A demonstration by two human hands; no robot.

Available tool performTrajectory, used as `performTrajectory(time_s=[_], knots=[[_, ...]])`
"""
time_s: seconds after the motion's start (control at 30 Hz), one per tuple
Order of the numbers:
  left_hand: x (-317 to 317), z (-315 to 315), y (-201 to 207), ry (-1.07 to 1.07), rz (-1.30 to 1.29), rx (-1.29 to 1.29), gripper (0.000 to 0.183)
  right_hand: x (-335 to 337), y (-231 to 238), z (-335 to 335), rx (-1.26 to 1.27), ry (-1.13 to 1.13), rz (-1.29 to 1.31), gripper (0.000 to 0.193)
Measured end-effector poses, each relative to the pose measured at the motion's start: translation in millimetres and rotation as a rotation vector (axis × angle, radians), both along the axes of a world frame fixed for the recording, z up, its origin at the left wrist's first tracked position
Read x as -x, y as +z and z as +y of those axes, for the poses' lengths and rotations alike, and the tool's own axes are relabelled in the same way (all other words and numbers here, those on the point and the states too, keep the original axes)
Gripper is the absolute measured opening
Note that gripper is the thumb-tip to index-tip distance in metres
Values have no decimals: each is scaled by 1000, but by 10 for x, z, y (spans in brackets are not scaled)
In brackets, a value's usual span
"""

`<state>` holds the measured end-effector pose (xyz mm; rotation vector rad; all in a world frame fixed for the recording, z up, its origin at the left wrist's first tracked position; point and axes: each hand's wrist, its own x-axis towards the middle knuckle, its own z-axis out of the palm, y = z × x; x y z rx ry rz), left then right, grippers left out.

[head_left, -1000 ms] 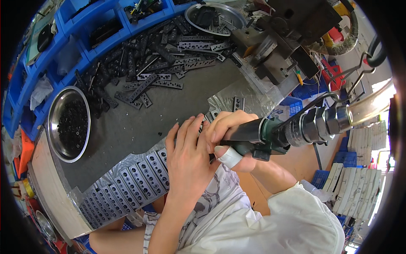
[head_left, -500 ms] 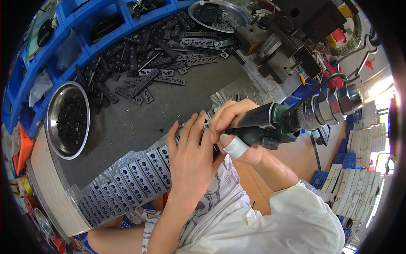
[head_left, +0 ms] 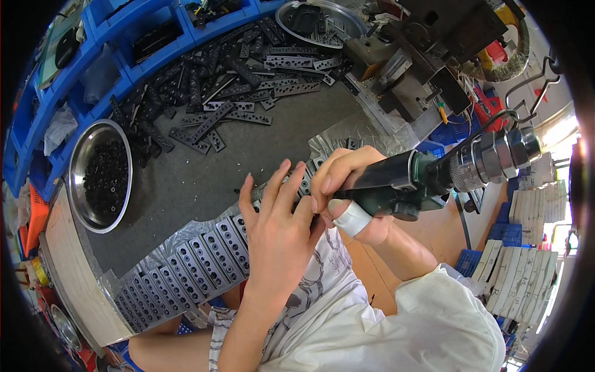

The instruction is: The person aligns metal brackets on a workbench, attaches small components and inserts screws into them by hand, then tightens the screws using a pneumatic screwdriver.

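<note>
My right hand [head_left: 353, 192] is wrapped round a dark green and black air screwdriver [head_left: 396, 180] with a metal fitting at its rear. White tape covers the right thumb. Its working tip is hidden behind my fingers. My left hand [head_left: 279, 223] has its fingers spread over a row of grey metal plates [head_left: 204, 260], with the index finger and thumb close to the tool's front end. Small dark screws or inserts sit in the plates' holes. Whether the left fingertips press on a plate cannot be made out.
A steel bowl of small black parts [head_left: 102, 177] stands at the left. Loose dark drilled bars [head_left: 229, 93] are heaped at the back, before blue bins [head_left: 124, 37]. Another metal dish [head_left: 322, 25] is behind them. A heavy metal fixture [head_left: 421, 62] stands at the back right.
The air screwdriver and my right hand have shifted slightly to the right, and the hook behind has swung the same way. My left fingers have spread a little wider.
</note>
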<state>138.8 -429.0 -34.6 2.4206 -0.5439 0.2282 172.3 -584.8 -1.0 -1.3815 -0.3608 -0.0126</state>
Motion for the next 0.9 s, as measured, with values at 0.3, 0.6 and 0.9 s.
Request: performTrajectory(time_s=[0.3,0.6,0.9], knots=[[30,-94,35,55,-72,66,19,-62,-90,-80,-73,128,-253,40],[63,-8,83,77,-43,178,20,73,279,-46,-48,7,-1,18],[80,-34,-6,49,-74,135,30,110,259,-42,-31,72,42,14]])
